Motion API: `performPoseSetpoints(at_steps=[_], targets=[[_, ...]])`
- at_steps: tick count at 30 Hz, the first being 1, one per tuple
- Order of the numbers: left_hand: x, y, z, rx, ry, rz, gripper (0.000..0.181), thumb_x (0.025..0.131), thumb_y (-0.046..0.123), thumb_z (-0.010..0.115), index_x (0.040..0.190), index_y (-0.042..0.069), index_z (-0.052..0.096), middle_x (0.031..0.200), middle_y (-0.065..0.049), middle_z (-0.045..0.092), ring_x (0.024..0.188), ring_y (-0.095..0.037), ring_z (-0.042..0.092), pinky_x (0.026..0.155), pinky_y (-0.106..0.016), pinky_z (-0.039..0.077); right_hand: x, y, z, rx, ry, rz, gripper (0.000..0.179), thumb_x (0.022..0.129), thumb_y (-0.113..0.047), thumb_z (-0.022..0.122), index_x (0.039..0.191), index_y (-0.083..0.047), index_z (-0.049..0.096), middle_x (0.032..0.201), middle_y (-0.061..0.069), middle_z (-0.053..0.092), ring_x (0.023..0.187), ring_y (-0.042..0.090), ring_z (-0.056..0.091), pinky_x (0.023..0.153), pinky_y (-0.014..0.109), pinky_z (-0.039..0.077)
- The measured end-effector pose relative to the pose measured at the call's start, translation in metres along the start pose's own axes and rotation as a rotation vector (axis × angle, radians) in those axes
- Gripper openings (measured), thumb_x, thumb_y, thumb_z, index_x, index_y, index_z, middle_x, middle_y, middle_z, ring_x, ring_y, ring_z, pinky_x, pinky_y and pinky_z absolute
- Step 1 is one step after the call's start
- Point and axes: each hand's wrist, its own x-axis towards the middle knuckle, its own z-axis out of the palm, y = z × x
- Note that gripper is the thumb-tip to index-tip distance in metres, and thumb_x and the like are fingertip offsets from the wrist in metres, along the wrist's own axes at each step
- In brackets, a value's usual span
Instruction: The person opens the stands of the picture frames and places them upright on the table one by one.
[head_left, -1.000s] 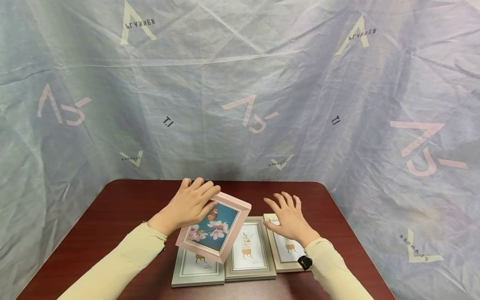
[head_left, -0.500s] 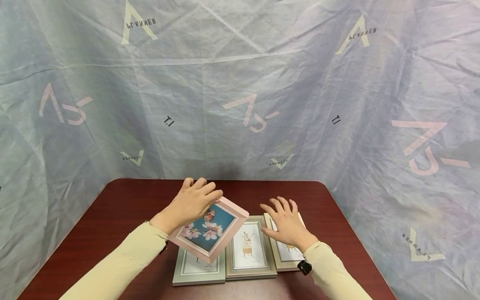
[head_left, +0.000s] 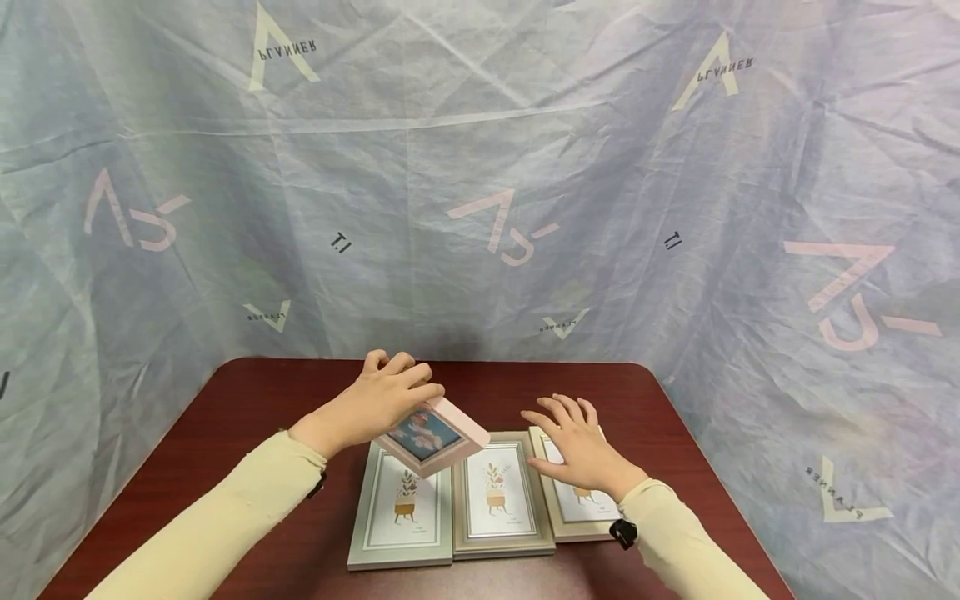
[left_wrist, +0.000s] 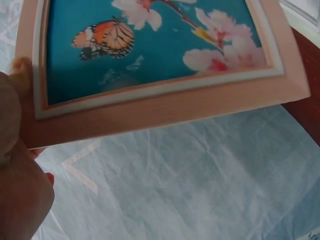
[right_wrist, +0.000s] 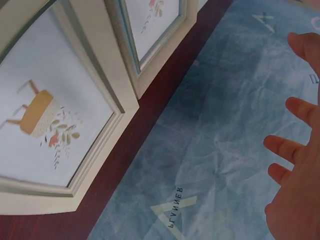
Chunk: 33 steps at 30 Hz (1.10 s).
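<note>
My left hand grips a pink picture frame by one edge and corner. Its picture shows a butterfly and pink blossoms on blue. In the head view the frame is tilted steeply above the table, overlapping the top of a pale green picture frame. Beside that lies a beige-grey picture frame, then a cream picture frame at the right. My right hand hovers over the cream frame with fingers spread and nothing held, hiding part of it.
The three lying frames stand side by side on a dark red table. Grey-blue cloth printed with letters hangs around the back and both sides of the table. A black band sits at the right wrist.
The pink frame has tipped further, so its picture looks flatter and more of the pale green frame shows. My left hand has stayed nearly in place; the right hand has shifted slightly.
</note>
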Motion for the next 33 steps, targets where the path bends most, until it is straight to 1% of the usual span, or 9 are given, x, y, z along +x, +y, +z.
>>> performPoseSetpoints(at_steps=[2,7,13,16,18,21,25,33], targets=[[-0.001,-0.002,-0.002,0.021,0.014,0.029,0.032,0.088,0.026,0.076,0.117,0.027,0.065,0.106,0.006,0.052,0.101,-0.018,0.044,0.082,-0.049,0.029,-0.001,0.002,-0.001,-0.004,-0.009,0.001,0.064,0.085,-0.044,0.073,0.140,-0.014,0.055,0.141,0.017,0.045,0.134,0.041,0.034,0.102,0.066,0.020],[-0.003,-0.007,-0.007,0.073,0.068,0.110,0.029,0.084,0.031,0.079,0.110,0.029,0.067,0.099,0.010,0.054,0.099,-0.013,0.049,0.086,-0.052,0.030,-0.003,0.004,-0.002,-0.002,-0.004,-0.006,0.065,0.085,-0.044,0.073,0.140,-0.014,0.055,0.140,0.018,0.047,0.134,0.042,0.034,0.101,0.066,0.019],[-0.006,-0.011,-0.008,0.069,0.118,0.168,0.032,0.074,0.035,0.082,0.101,0.029,0.069,0.095,0.013,0.057,0.094,-0.010,0.052,0.088,-0.053,0.031,-0.004,0.004,-0.004,0.011,-0.012,-0.001,0.066,0.086,-0.043,0.072,0.141,-0.014,0.053,0.140,0.017,0.046,0.134,0.042,0.033,0.102,0.066,0.018],[-0.007,-0.011,-0.009,0.075,0.150,0.179,0.033,0.070,0.038,0.082,0.099,0.029,0.069,0.093,0.012,0.057,0.093,-0.010,0.052,0.088,-0.053,0.031,-0.004,0.005,-0.005,0.009,-0.007,-0.003,0.066,0.085,-0.043,0.073,0.141,-0.013,0.053,0.140,0.017,0.046,0.134,0.042,0.033,0.102,0.065,0.018],[-0.008,-0.012,-0.008,0.073,0.171,0.186,0.034,0.068,0.037,0.083,0.098,0.028,0.069,0.093,0.011,0.057,0.092,-0.011,0.053,0.088,-0.053,0.031,-0.004,0.005,-0.005,0.000,0.003,-0.010,0.067,0.084,-0.043,0.074,0.140,-0.013,0.054,0.139,0.017,0.046,0.133,0.042,0.034,0.101,0.065,0.019],[-0.010,-0.012,-0.006,0.068,0.193,0.195,0.036,0.066,0.037,0.084,0.098,0.028,0.070,0.093,0.010,0.057,0.092,-0.011,0.053,0.087,-0.052,0.031,-0.005,0.007,-0.005,-0.012,0.020,-0.018,0.067,0.083,-0.043,0.075,0.140,-0.013,0.054,0.139,0.016,0.047,0.133,0.042,0.035,0.101,0.064,0.019],[-0.014,-0.012,-0.002,0.066,0.221,0.210,0.034,0.068,0.036,0.083,0.097,0.026,0.067,0.094,0.009,0.056,0.093,-0.013,0.053,0.087,-0.053,0.031,-0.007,0.011,-0.006,-0.015,0.039,-0.028,0.067,0.084,-0.043,0.074,0.141,-0.014,0.053,0.140,0.017,0.046,0.133,0.041,0.034,0.101,0.064,0.019],[-0.020,-0.010,0.002,0.030,0.312,0.212,0.032,0.070,0.029,0.085,0.097,0.025,0.067,0.092,0.009,0.055,0.089,-0.013,0.053,0.083,-0.053,0.031,-0.013,0.020,-0.008,-0.018,0.078,-0.048,0.068,0.083,-0.037,0.076,0.142,-0.013,0.051,0.141,0.019,0.045,0.133,0.041,0.033,0.101,0.066,0.018]])
